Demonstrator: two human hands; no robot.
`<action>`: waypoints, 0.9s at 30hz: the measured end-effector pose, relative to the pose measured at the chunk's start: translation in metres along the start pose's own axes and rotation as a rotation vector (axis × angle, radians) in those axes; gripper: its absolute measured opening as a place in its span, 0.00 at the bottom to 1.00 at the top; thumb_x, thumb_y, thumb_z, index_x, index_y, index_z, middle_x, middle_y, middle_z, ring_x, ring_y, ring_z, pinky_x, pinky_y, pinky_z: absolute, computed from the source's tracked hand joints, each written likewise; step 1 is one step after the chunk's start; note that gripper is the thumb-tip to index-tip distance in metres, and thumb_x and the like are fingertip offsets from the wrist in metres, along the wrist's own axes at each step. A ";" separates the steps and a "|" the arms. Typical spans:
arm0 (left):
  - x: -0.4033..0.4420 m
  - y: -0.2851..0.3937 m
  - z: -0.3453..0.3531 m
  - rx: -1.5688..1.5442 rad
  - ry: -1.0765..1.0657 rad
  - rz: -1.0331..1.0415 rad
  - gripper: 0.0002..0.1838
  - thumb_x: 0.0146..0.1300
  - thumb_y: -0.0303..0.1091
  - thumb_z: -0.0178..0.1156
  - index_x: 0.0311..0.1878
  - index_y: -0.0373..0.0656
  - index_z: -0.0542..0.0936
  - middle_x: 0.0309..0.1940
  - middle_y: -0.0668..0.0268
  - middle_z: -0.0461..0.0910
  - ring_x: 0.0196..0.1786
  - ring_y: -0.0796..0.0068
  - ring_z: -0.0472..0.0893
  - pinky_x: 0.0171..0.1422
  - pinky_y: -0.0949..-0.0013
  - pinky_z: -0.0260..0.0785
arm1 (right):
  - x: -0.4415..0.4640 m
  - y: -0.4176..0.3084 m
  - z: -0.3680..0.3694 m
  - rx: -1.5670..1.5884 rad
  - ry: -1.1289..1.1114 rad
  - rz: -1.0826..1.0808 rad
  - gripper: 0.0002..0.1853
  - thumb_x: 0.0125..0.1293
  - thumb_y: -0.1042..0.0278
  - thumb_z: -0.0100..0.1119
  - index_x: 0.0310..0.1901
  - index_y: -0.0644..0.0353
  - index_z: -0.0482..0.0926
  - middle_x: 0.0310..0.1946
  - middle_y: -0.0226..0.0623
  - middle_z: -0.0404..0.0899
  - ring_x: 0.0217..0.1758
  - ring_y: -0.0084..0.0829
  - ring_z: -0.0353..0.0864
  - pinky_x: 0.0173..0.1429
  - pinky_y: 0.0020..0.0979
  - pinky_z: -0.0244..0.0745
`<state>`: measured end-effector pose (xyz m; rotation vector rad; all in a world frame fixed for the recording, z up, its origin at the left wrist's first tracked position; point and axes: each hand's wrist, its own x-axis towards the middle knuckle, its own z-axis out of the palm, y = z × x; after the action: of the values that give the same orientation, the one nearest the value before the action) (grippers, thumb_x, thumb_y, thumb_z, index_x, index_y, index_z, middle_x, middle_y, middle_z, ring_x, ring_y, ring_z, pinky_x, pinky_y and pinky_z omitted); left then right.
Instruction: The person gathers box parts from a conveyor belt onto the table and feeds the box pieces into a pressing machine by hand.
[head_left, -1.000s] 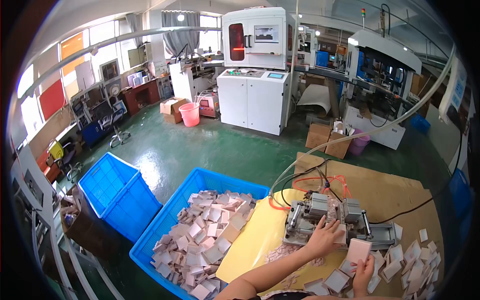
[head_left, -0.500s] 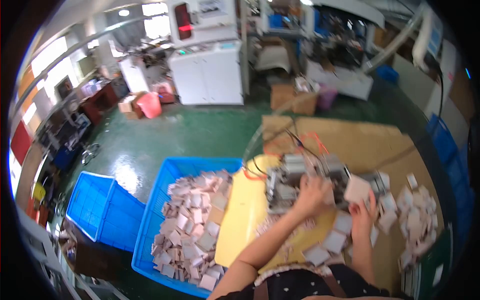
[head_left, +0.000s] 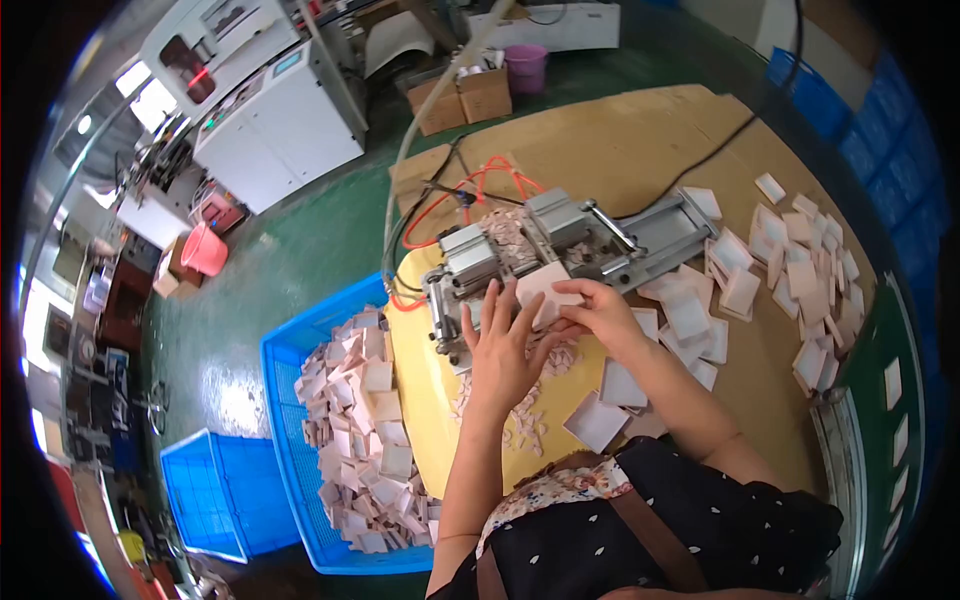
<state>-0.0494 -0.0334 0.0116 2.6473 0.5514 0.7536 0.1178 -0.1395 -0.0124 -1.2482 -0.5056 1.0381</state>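
A pale pink square piece, like a small shallow box half [head_left: 546, 290], is tilted in front of the metal machine [head_left: 500, 255]. My right hand [head_left: 603, 318] pinches it at its right edge between thumb and fingers. Against its left side lies my left hand [head_left: 503, 350], fingers spread and stretched out; whether it bears any of the weight I cannot tell. Small pink scraps [head_left: 525, 425] litter the yellow sheet [head_left: 430, 400] below my hands. Several more shallow box halves [head_left: 597, 420] lie beside my right forearm, some with the hollow side up.
A blue crate [head_left: 283, 440] full of pink pieces stands at the left, with another blue crate [head_left: 215, 490] beyond it. Loose pieces [head_left: 805, 270] heap on the brown board [head_left: 640, 130] at the right. Orange air hoses [head_left: 430, 222] and a black cable [head_left: 720, 150] run behind the machine.
The view has turned and tilted downward. My right hand has brought its pink piece left, in front of the machine. My left hand has come back from the machine to that piece.
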 end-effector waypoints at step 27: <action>-0.097 0.036 0.044 -0.103 -0.278 -0.056 0.50 0.45 0.47 0.81 0.70 0.39 0.69 0.57 0.49 0.75 0.58 0.46 0.77 0.62 0.53 0.73 | -0.165 0.064 -0.100 -1.498 0.060 -0.747 0.19 0.58 0.55 0.72 0.51 0.44 0.82 0.52 0.32 0.80 0.61 0.40 0.77 0.76 0.61 0.56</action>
<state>-0.0916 -0.1173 -0.0508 2.5697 0.4933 0.3774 0.0953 -0.3345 -0.0667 -2.0484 -1.7019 -0.2049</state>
